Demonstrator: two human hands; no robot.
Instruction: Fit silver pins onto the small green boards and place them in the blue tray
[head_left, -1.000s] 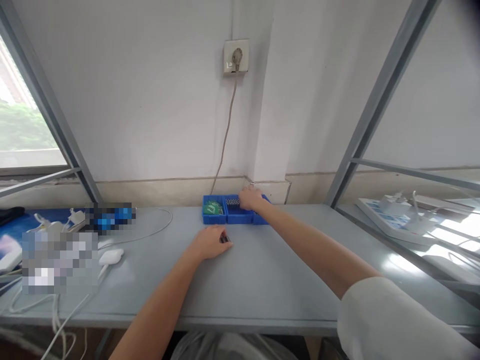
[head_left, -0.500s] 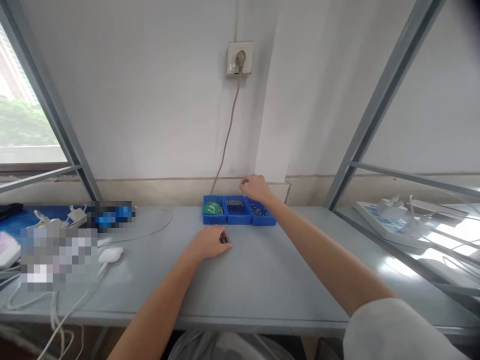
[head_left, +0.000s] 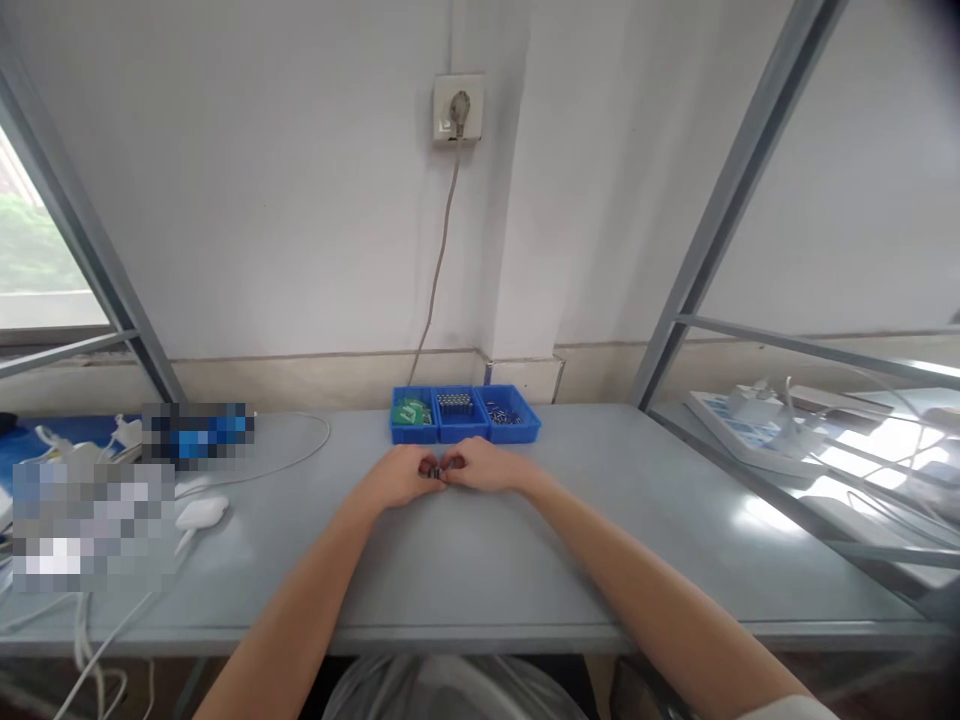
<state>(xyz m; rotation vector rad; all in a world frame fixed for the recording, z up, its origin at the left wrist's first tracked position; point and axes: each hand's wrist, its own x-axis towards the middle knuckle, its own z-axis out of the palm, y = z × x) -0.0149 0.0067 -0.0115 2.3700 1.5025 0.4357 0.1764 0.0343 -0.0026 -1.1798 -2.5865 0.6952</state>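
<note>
My left hand (head_left: 401,474) rests on the grey table (head_left: 480,570) with its fingers pinched on a small dark part (head_left: 431,470). My right hand (head_left: 480,466) meets it from the right, fingertips closed at the same part; what it holds is too small to make out. Just beyond both hands stands a blue three-compartment tray (head_left: 465,432): green boards (head_left: 412,411) in the left bin, small dark pieces (head_left: 453,403) in the middle, tiny metal parts (head_left: 504,410) in the right.
White cables and a white adapter (head_left: 199,512) lie at the left, beside blurred-out items. A cord runs from the wall socket (head_left: 457,106) down behind the tray. A slanted metal frame post (head_left: 705,270) rises at the right, with a white power strip (head_left: 757,430) beyond it.
My right hand has come back from the blue tray to the table and now meets my left hand at the small dark part. The left hand stayed in place.
</note>
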